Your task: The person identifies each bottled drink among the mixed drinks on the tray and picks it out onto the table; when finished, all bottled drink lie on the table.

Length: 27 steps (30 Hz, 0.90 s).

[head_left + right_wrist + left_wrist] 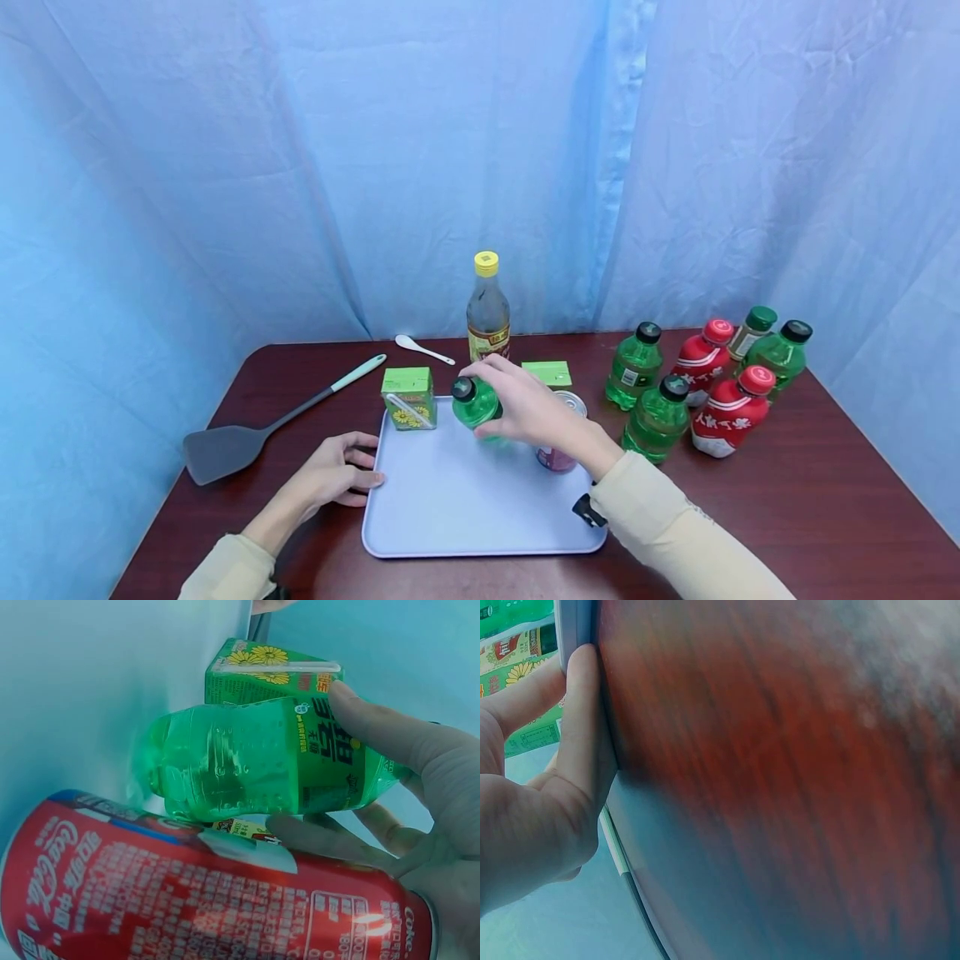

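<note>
My right hand (525,408) grips a small green soda bottle (472,402) with a black cap around its upper part, over the back of a pale tray (480,508). In the right wrist view the bottle (232,761) stands upright, its base at or just above the tray. A red Coke can (187,885) stands close to that hand on the tray's right side. At the tray's left rim, the fingers of my left hand (333,471) touch the edge. A green drink carton (408,400) with a straw stands at the back left corner.
Behind the tray are a yellow-capped bottle (487,317), another green carton (547,373) and a white spoon (423,348). A grey spatula (225,450) lies left. Several green bottles (633,367), red bottles (727,417) and a green-capped jar (752,332) stand right.
</note>
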Each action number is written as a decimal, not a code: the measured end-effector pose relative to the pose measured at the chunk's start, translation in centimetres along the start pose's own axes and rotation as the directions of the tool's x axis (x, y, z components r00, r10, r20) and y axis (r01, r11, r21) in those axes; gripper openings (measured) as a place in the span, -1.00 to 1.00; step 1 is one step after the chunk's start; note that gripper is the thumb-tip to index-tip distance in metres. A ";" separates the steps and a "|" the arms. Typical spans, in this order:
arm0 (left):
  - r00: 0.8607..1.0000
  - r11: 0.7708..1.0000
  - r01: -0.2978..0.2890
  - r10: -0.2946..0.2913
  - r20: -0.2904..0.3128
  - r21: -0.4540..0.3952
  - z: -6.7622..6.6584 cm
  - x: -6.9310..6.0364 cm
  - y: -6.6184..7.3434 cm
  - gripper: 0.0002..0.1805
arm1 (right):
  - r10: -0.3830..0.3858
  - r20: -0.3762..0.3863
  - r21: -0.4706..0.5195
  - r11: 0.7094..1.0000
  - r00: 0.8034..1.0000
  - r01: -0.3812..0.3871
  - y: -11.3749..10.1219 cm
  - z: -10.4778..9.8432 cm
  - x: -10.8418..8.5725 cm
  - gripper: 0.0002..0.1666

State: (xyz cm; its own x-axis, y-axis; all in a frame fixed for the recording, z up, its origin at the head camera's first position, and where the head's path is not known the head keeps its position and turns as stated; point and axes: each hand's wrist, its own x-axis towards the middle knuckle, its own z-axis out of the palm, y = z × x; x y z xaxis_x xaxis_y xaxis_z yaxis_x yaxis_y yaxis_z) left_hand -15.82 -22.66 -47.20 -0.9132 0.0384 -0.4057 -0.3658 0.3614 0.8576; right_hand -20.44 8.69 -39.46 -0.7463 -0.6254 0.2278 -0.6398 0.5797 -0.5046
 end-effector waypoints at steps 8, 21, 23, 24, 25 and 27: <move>1.000 1.000 -0.003 0.003 -0.001 0.004 0.0 -0.1 0.0 -0.33 | 0.017 0.029 0.033 0.999 0.999 -0.018 0.2 -0.2 0.1 -0.09; 1.000 1.000 0.012 -0.012 -0.007 0.005 0.0 0.0 0.1 -0.34 | -0.013 -0.029 0.034 0.999 0.999 0.014 0.6 -0.2 0.3 -0.12; 1.000 1.000 0.013 -0.013 -0.007 0.007 0.0 0.0 0.1 -0.34 | -0.026 -0.043 0.059 0.998 0.999 0.028 0.7 -0.3 0.2 -0.12; 1.000 1.000 0.011 -0.011 -0.006 0.008 0.1 0.0 0.1 -0.34 | -0.034 -0.053 0.076 0.996 0.998 0.038 0.7 -0.4 0.2 -0.12; 1.000 1.000 0.011 -0.011 -0.005 0.007 0.1 0.0 0.1 -0.34 | -0.040 -0.066 0.096 0.994 0.997 0.047 0.7 -0.5 0.2 -0.12; 1.000 1.000 0.009 -0.009 -0.004 0.008 0.1 -0.1 0.1 -0.34 | -0.054 -0.090 0.160 0.985 0.995 0.067 0.8 -0.7 0.0 -0.13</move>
State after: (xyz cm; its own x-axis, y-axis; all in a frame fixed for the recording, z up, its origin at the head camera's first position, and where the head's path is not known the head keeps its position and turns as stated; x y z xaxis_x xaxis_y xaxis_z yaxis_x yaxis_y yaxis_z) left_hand -15.81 -22.56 -47.07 -0.9106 0.0310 -0.4122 -0.3727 0.3697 0.8512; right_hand -21.13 9.54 -39.24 -0.7244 -0.6062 0.3283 -0.6512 0.4454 -0.6145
